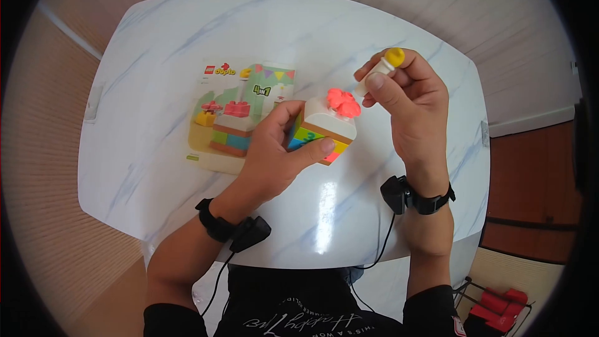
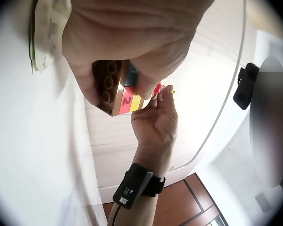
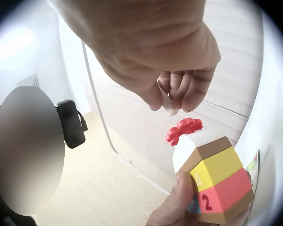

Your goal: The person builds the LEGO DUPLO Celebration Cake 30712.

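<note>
My left hand point(image 1: 271, 156) grips a small stacked block cake point(image 1: 319, 113), thumb along its near side and fingers round the far side. The cake has brown layers, coloured bricks with numbers and a rounded white top. A red-pink flower piece point(image 1: 343, 102) sits on that top. In the right wrist view, the yellow brick point(image 3: 219, 167) and the red brick point(image 3: 226, 190) of the cake show. My right hand point(image 1: 415, 103) pinches a white toy candle point(image 1: 378, 73) with a yellow flame tip point(image 1: 394, 57) between thumb and fingers, just above and right of the flower.
A Lego Duplo picture sheet point(image 1: 215, 97) lies on the white marbled table point(image 1: 168, 43), left of the cake and partly behind my left hand. Black cameras with cables are strapped to both wrists. A red item point(image 1: 499, 309) is on a rack at the lower right.
</note>
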A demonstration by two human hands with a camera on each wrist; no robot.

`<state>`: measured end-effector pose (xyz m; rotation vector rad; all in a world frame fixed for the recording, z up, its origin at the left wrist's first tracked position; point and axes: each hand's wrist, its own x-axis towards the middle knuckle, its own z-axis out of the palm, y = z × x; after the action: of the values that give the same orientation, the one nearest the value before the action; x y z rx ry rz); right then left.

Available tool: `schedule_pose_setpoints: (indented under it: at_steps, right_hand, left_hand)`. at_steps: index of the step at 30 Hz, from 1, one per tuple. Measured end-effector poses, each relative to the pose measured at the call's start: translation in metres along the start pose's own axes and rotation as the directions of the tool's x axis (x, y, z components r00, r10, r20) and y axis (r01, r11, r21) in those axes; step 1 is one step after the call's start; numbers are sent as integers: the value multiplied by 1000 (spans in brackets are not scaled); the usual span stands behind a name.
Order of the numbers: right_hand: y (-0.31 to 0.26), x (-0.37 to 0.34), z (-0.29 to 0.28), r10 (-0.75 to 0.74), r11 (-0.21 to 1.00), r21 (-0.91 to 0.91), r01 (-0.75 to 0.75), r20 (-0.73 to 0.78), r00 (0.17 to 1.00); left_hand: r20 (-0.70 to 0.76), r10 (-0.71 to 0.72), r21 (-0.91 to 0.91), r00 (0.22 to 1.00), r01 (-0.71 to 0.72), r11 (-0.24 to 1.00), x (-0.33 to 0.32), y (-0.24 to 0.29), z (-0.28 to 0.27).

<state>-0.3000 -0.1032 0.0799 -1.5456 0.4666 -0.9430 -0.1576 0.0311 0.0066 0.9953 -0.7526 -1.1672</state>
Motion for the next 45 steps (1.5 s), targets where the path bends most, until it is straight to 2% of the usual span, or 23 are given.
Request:
schedule_pose_setpoints:
  at_steps: [5, 8, 12, 15, 18, 33, 36, 39, 45]
  right_hand:
    - [2, 0, 3, 118, 991, 51, -122, 70, 991]
    - [3, -2, 7, 128, 991, 36, -130, 71, 989]
    - [5, -3, 7, 116, 990, 67, -123, 99, 988]
    - [10, -5, 9, 136, 988, 68, -141, 62, 989]
    - [17, -5, 9, 107, 994, -31, -106, 30, 994]
    - [13, -10, 15, 61, 998, 29, -61, 0, 998]
    - [11, -12, 15, 42, 998, -43, -42, 12, 999]
    - [10, -12, 15, 57, 996, -72, -56, 10, 998]
    - [7, -15, 14, 91, 996, -12, -91, 16, 996]
  left_hand:
    - [-12, -13, 7, 1000, 13, 1000, 0, 2, -1]
    - [-15, 4, -3, 1000, -4, 1000, 0, -1, -3]
    - [-19, 17, 15, 1000, -16, 1000, 0, -3, -4]
    - [1, 17, 2, 1000, -17, 1000, -1, -4, -4]
    - [18, -2, 5, 1000, 2, 1000, 0, -4, -3]
    - [31, 76, -23, 997, -76, 997, 0, -5, 0]
    - [56, 63, -47, 996, -61, 997, 1, -7, 0]
    - [60, 60, -56, 996, -57, 997, 0, -9, 1]
    - [66, 64, -56, 996, -60, 997, -1, -6, 4]
